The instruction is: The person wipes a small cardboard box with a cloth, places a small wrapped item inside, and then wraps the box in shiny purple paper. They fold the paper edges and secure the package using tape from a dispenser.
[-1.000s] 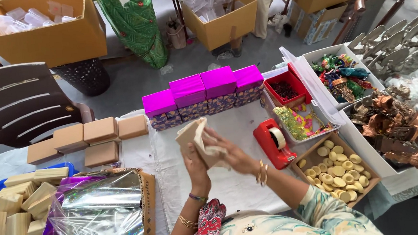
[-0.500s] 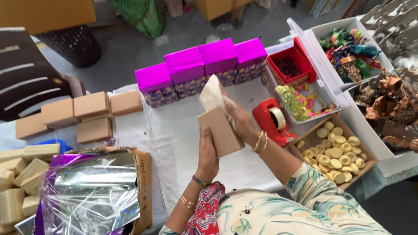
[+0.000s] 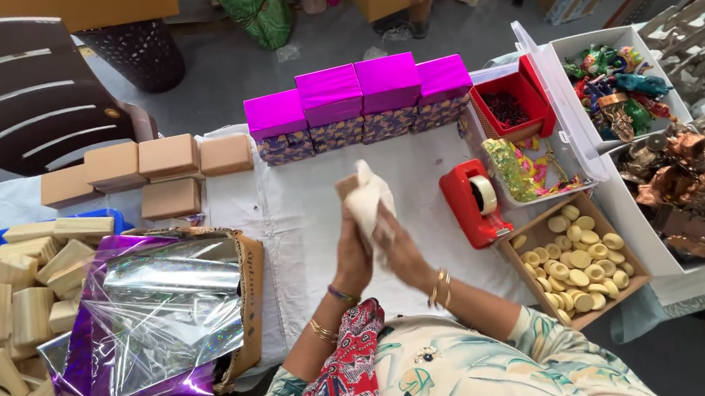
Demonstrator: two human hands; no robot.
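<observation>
A white-covered surface [image 3: 304,218] fills the view. At its left lies crinkled silver and purple foil [image 3: 159,323], with pale wooden blocks [image 3: 21,304] beside it. Four magenta-lidded boxes [image 3: 358,98] line the far edge. A red tape dispenser [image 3: 474,203] sits right of centre. At centre, the left hand [image 3: 353,252] and right hand [image 3: 397,248] together clasp a small tan box [image 3: 348,187] wrapped in a cream cloth [image 3: 368,201], held above the surface.

Magenta-lidded boxes [image 3: 360,98], red tape dispenser [image 3: 473,204]
</observation>
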